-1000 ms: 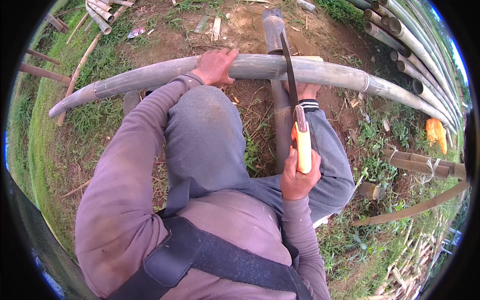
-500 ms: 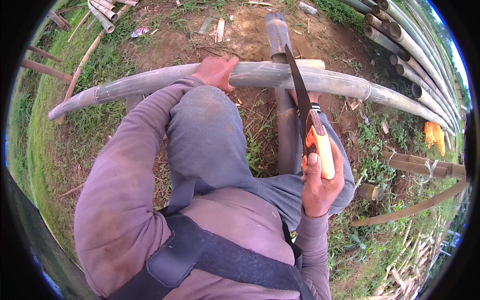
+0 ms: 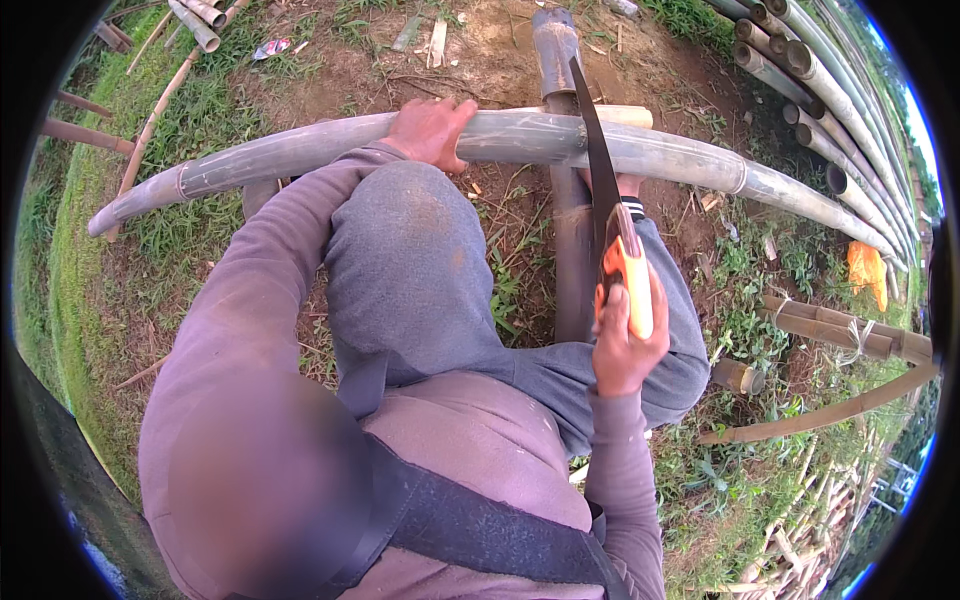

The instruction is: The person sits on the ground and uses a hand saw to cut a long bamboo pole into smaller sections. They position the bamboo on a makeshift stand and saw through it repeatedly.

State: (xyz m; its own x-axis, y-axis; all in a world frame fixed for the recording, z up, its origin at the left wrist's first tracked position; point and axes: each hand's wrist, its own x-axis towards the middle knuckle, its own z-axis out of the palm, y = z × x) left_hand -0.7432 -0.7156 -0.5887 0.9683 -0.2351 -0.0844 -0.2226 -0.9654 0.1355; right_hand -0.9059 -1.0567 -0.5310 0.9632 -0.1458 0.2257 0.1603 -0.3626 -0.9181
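A long grey-green bamboo pole [image 3: 690, 165] lies crosswise in front of me. My left hand [image 3: 428, 130] grips it from above, left of the middle, thumb on the near side. My right hand [image 3: 630, 345] is closed around the orange handle of a handsaw [image 3: 604, 170]. The dark blade stands across the pole, its tip past the far side. Whether the teeth are in a cut cannot be seen. Beneath the pole, a thicker bamboo piece [image 3: 573, 270] runs away from me. A short pale bamboo length [image 3: 625, 116] shows just behind the pole.
Stacked bamboo poles [image 3: 850, 120] lie at the far right, near an orange plastic bag [image 3: 867, 270]. Closer on the right are tied bamboo pieces [image 3: 840, 328] and a cut stub [image 3: 738, 377]. More bamboo [image 3: 197, 28] lies at the far left. My bent knees are close behind the pole.
My right hand and the saw have moved forward and slightly left, so the blade tip reaches farther past the pole. My left hand keeps its place on the pole. The view has shifted slightly.
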